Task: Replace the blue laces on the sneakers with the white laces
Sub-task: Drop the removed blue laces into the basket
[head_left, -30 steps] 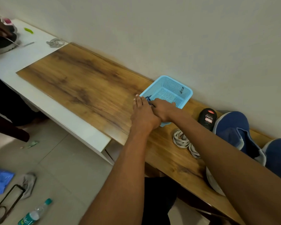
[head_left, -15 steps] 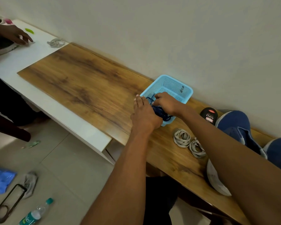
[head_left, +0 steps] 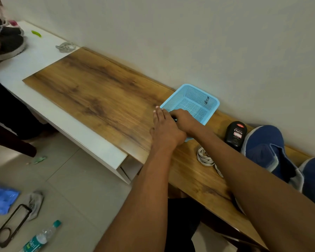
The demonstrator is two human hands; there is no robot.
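Laces [head_left: 175,119] (blue, barely visible) under both hands' curled fingers [head_left: 176,113], grip unclear

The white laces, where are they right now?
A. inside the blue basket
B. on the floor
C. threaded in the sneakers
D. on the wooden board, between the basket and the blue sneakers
D: the coiled white laces lie on the wooden board, apart from the blue basket and just in front of the black Cherry bottle, beside the blue sneaker.
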